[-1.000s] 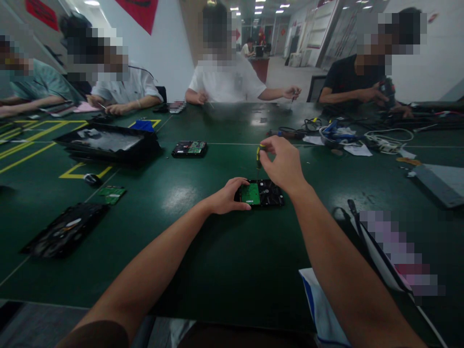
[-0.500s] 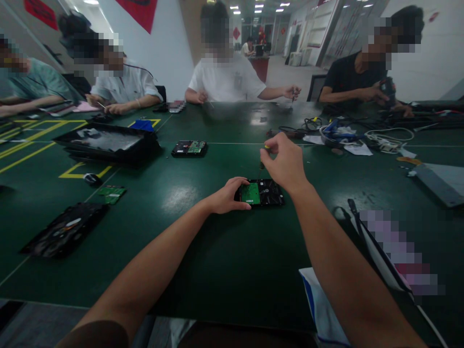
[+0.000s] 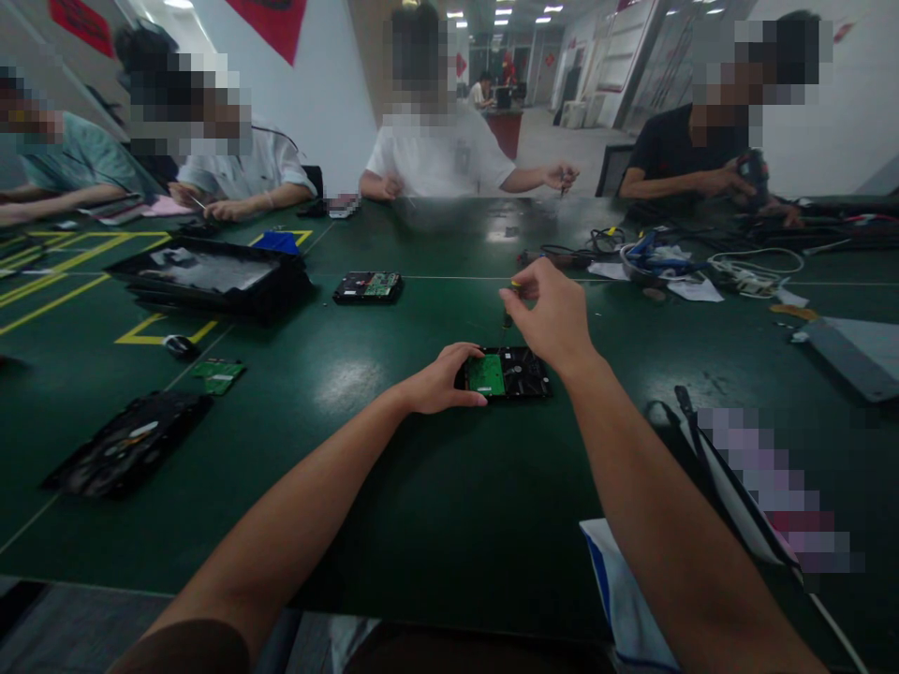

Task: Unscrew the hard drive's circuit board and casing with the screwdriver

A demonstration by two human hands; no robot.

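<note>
A black hard drive [image 3: 528,373] with a green circuit board [image 3: 490,374] on its upper face lies flat on the green table in front of me. My left hand [image 3: 449,379] grips its left end, thumb along the near edge and fingers over the far one. Above the board, my right hand [image 3: 552,314] is closed around a screwdriver [image 3: 507,318] with a bit of yellow on its handle. The screwdriver points down, its thin shaft reaching toward the drive's far edge. Whether the tip sits in a screw is too small to tell.
Another hard drive [image 3: 367,287] lies farther back. To the left are a black tray [image 3: 211,271], a loose green board [image 3: 219,376] and a larger dark drive [image 3: 130,445]. Cables [image 3: 656,253] and a grey box [image 3: 853,356] lie right. Several people sit across the table.
My right hand's fingers have shifted very slightly on the screwdriver. My left hand and the hard drive keep their places.
</note>
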